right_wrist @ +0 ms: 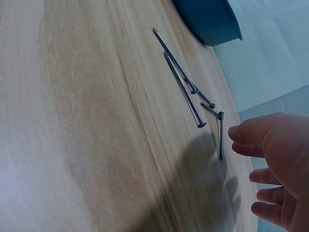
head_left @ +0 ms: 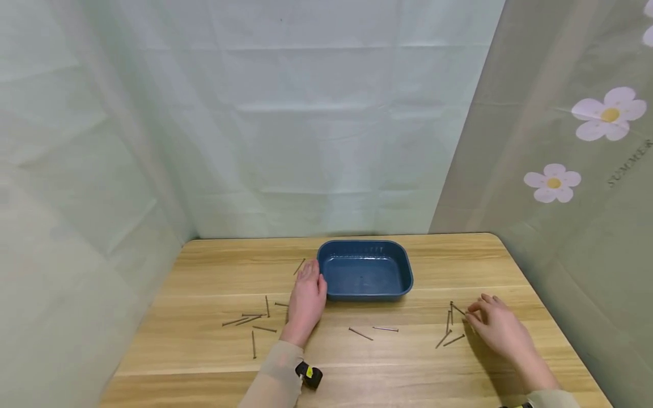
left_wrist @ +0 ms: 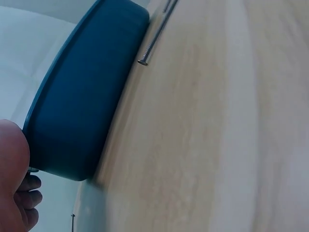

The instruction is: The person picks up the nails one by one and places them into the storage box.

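A dark blue plastic tray [head_left: 364, 297] stands at the back middle of the wooden table. My left hand [head_left: 308, 297] rests against its left end with extended fingers, the thumb by the front corner. In the left wrist view the thumb touches the tray's wall [left_wrist: 91, 87], and part of the hand is cut off. On the right, my right hand [head_left: 497, 327] hovers beside a small group of steel nails. Its thumb and forefinger are bent toward one nail [right_wrist: 221, 137], a small gap apart in the right wrist view. Nothing shows between those fingers.
Several nails lie scattered left of the left forearm, one nail [head_left: 253, 344] nearest the front. Two more, including a nail [head_left: 385, 328], lie before the tray. Pale curtains [head_left: 316, 141] hang behind and beside the table [head_left: 388, 374]. The left wrist wears a black device [head_left: 309, 375].
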{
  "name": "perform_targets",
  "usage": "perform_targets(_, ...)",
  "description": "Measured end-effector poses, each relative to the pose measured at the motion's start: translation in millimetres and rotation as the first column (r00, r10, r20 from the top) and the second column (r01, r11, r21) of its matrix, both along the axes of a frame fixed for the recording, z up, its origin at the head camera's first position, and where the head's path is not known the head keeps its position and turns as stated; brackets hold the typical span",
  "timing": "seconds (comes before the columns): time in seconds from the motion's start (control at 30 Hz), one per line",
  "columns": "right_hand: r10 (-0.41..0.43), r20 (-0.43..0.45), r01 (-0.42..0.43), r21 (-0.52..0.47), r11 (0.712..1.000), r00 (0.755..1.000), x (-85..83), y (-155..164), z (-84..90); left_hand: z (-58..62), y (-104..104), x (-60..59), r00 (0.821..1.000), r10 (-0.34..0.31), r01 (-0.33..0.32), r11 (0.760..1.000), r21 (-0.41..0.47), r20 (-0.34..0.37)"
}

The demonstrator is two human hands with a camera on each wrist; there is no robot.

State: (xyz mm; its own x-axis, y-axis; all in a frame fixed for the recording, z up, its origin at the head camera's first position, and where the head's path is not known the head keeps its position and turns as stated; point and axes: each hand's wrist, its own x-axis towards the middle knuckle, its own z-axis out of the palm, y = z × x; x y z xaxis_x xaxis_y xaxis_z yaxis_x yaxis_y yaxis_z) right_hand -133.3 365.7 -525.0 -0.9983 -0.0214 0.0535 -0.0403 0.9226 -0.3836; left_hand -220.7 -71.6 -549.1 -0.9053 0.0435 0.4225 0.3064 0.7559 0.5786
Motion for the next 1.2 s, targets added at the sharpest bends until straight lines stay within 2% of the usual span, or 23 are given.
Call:
perform_targets(0.17,-0.001,0.011,0.001,0.01,1.0,1.0,-0.1,-1.0,0.6,-0.6,1.3,-0.7,1.0,0.003,-0.003,0.999,-0.042,-0.012)
perform_targets(0.53,-0.006,0.004,0.006,0.023,1.0,1.0,-3.0,-1.0,-4.2,-0.8,1.9,-2.4,1.0,0.015,-0.016,0.998,-0.054,-0.012)
perform_targets(0.77,-0.001,-0.009,0.001,0.031,1.0,1.0,-4.0,-4.2,-6.1,3.6,2.3,-2.3,1.0,0.022,-0.024,0.991,-0.132,-0.019)
perform_targets(0.97,-0.02,-0.025,0.021,0.041,0.999,1.0,-5.0,-5.9,-8.1,6.8,3.2,-2.8,1.0,0.005,-0.007,0.98,-0.201,-0.007)
perform_targets(1.07,-0.02,-0.038,0.022,0.053,0.998,0.999,-6.6,-7.2,-9.5,5.6,2.7,-2.5,1.0,0.006,-0.006,0.981,-0.192,-0.002)
perform_targets(1.2,-0.025,-0.035,0.027,0.061,0.998,0.999,-9.3,-10.1,-9.0,2.3,2.4,-0.9,1.0,0.02,-0.019,0.991,-0.135,0.002)
